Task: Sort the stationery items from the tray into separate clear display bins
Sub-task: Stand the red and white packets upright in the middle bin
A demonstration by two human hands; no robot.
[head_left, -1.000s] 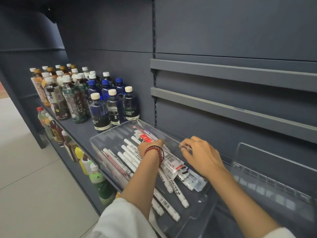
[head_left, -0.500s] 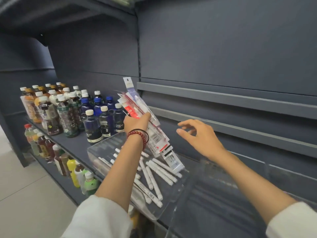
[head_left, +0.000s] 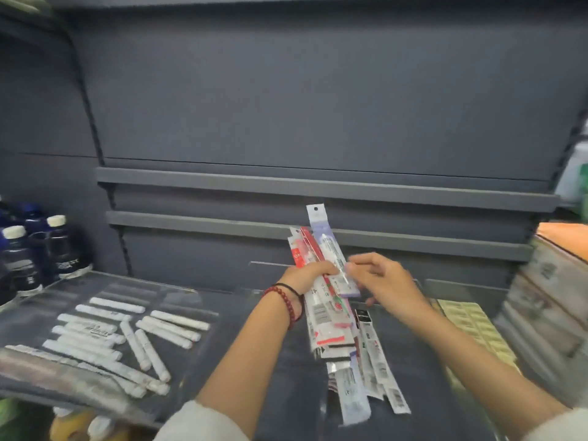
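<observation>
My left hand (head_left: pixel 310 275) grips a fanned bundle of long flat stationery packets (head_left: pixel 321 310), red, white and lilac, held upright above a clear display bin (head_left: pixel 286 377). My right hand (head_left: pixel 381 281) pinches the lilac packet (head_left: pixel 331 249) at the front of the bundle. A few packets hang low over the bin floor. To the left lies the clear tray (head_left: pixel 191 361) with several white pens (head_left: pixel 140 342) scattered in it.
Dark blue bottles (head_left: pixel 38 249) stand on the shelf at the far left. Two grey rails (head_left: pixel 286 186) cross the back panel. Another clear bin with yellowish boxes (head_left: pixel 471 326) sits to the right, with stacked cartons (head_left: pixel 553 300) beyond it.
My left hand lifted the packet bundle out of the tray and carried it right, over the neighbouring bin. My right hand came in and took hold of the front packet.
</observation>
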